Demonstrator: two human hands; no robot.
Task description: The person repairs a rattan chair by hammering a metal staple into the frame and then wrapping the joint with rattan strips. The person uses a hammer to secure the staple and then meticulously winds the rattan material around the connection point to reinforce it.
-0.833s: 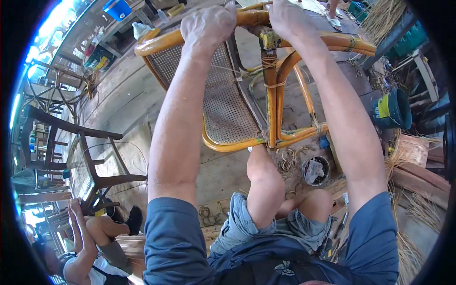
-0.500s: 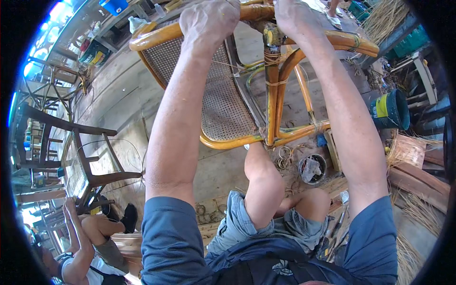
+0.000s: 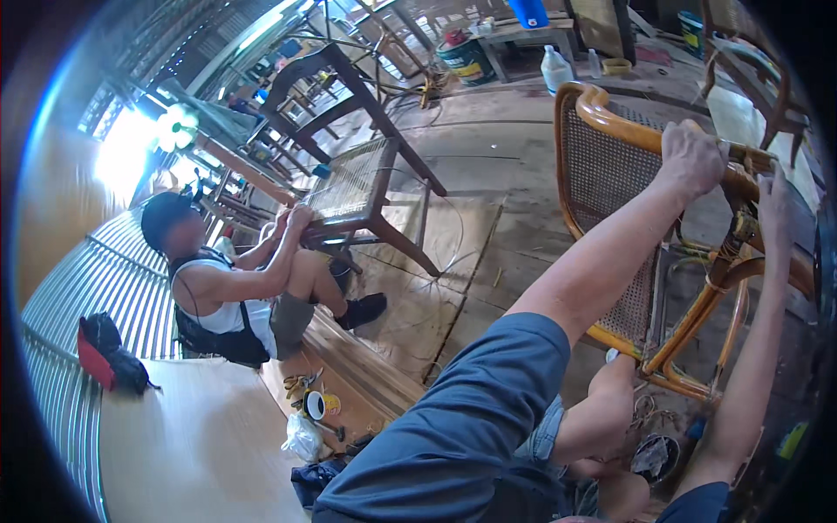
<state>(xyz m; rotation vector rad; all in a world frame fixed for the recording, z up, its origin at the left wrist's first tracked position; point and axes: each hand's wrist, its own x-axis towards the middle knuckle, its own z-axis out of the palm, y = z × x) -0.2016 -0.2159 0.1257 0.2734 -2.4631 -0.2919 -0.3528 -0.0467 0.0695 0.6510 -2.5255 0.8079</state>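
Note:
A rattan chair (image 3: pixel 649 131) with a glossy orange-brown frame stands tilted in front of me, at the right. Fine woven cane fills its panel (image 3: pixel 610 193), and thin strips bind some of the pole joints. My left hand (image 3: pixel 695 159) is closed around the chair's top rail. Farther right along the same rail, my right hand (image 3: pixel 772 209) grips it near a bound joint; part of its fingers is hidden. Below the cane panel, my bare leg (image 3: pixel 602 405) reaches toward the chair's lower rail.
At the left a seated co-worker (image 3: pixel 235 288) handles the seat of a dark wooden chair (image 3: pixel 384 205). A pale board (image 3: pixel 200 436), pliers, a small yellow tub (image 3: pixel 322 404) and a plastic bag (image 3: pixel 302 438) lie nearer. A white jug (image 3: pixel 556 70) and a bucket (image 3: pixel 466 59) stand behind.
The view has swung left, so the rattan chair now appears farther right and the co-worker shows more fully. Both my hands remain on the chair's rail.

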